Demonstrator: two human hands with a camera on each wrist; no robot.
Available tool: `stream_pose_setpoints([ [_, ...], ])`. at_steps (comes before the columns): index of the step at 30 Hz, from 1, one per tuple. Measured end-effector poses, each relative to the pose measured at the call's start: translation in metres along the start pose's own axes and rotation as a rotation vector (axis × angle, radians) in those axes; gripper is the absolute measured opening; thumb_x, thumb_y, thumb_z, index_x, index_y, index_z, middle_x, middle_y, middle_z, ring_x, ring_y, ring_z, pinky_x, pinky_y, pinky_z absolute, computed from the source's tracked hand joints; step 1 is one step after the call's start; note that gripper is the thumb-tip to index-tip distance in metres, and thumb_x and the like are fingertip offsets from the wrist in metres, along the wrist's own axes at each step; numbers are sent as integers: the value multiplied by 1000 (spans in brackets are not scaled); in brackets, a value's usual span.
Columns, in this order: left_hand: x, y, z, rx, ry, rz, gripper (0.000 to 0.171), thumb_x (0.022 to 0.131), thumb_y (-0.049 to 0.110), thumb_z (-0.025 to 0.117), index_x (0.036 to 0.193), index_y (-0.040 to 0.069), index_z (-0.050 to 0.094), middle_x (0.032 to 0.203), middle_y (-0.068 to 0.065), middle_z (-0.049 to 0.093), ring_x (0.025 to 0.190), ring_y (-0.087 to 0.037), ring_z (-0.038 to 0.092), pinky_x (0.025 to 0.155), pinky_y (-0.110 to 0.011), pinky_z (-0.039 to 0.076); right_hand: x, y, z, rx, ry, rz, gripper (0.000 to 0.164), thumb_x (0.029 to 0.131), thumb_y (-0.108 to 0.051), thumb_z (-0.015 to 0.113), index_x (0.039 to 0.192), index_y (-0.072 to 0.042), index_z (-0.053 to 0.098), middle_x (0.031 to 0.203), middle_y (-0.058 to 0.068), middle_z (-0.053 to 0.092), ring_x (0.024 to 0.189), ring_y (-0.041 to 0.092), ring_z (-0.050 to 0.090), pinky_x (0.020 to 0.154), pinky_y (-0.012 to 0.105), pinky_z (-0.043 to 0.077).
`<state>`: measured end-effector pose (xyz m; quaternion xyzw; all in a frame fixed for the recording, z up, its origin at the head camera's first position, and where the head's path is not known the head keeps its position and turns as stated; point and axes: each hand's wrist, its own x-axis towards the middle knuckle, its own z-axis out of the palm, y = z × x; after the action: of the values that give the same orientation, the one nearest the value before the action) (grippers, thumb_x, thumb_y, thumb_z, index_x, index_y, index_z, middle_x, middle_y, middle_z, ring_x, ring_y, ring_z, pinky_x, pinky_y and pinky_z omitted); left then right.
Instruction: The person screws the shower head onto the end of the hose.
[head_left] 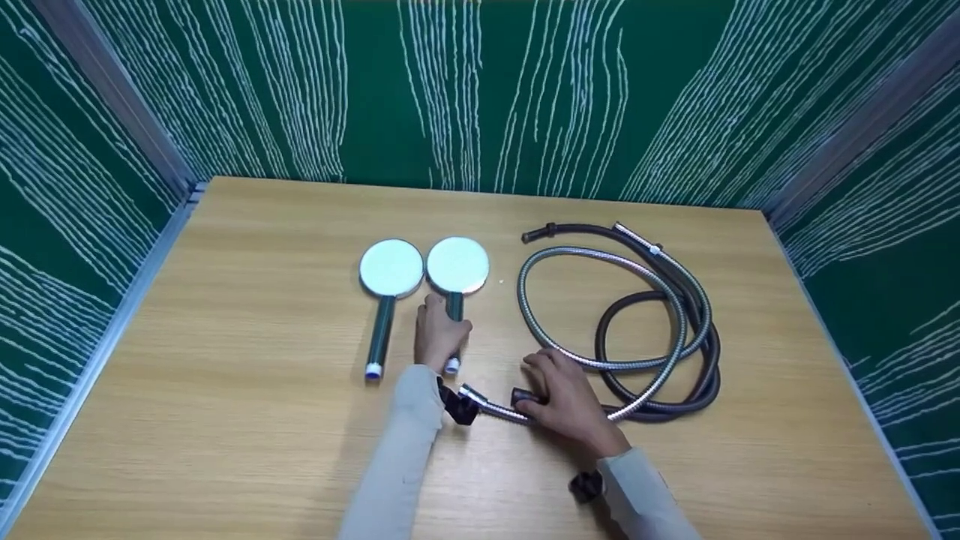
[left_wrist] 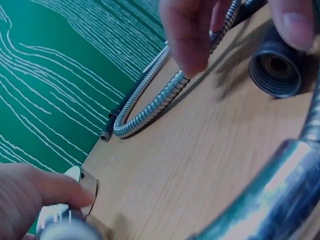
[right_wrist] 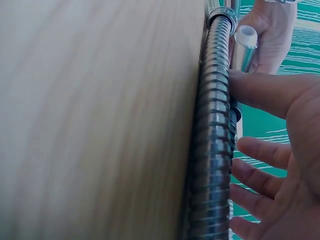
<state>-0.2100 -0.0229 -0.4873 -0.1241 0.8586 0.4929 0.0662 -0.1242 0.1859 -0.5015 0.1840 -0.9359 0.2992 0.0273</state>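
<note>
Two hand-held shower heads with round pale faces and dark green handles lie side by side. My left hand (head_left: 441, 335) grips the handle of the right shower head (head_left: 457, 265); its fingers partly hide the handle. The left shower head (head_left: 391, 268) lies just beside it, untouched. My right hand (head_left: 564, 394) is over the near ends of two hoses, fingers spread and thumb close to the black hose's threaded end (left_wrist: 276, 72). Whether the thumb touches it I cannot tell. The silver metal hose (right_wrist: 215, 125) runs beside that hand, and its shiny end fitting (head_left: 472, 394) points left.
Both hoses lie coiled together on the right of the wooden table (head_left: 247, 315). The black hose's far end (head_left: 536, 233) points left near the back. Green walls (head_left: 660, 90) with white streaks enclose the back and sides.
</note>
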Motion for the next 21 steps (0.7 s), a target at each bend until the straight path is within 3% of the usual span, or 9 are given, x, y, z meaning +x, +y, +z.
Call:
stream_pose_setpoints([
  [5,3,-1,-2,-61,-24,-69,32,81,11,62,108,0,49,88,-9,52,70,-21,51,54,-26,43,1,0,1,14,-54,31,60,66,-22,85,118,-8,58,108,4,55,92,19,50,81,34,47],
  [8,5,1,-3,-115,-42,-102,27,80,11,61,102,1,49,84,-6,49,70,-19,49,53,-24,40,1,0,0,24,-79,61,57,67,-20,85,117,-8,59,100,-1,52,86,14,45,72,27,43],
  [11,5,3,-3,-176,-43,-121,23,78,10,61,96,3,50,83,-4,47,71,-18,47,54,-23,40,1,0,-2,24,-96,69,53,68,-17,84,114,-9,60,96,-3,50,87,14,44,72,27,43],
  [17,8,2,0,-472,-98,-152,10,77,-1,55,88,0,53,75,-4,52,57,-12,51,49,-18,46,1,1,-3,26,-117,69,44,71,-16,81,110,-10,62,95,-4,50,92,15,45,78,31,45],
  [21,8,-1,2,-636,-158,-190,8,80,-4,54,86,0,51,79,-7,54,57,-11,55,52,-19,50,1,2,-2,21,-123,79,43,71,-15,81,109,-10,63,95,-4,51,93,15,46,78,31,46],
])
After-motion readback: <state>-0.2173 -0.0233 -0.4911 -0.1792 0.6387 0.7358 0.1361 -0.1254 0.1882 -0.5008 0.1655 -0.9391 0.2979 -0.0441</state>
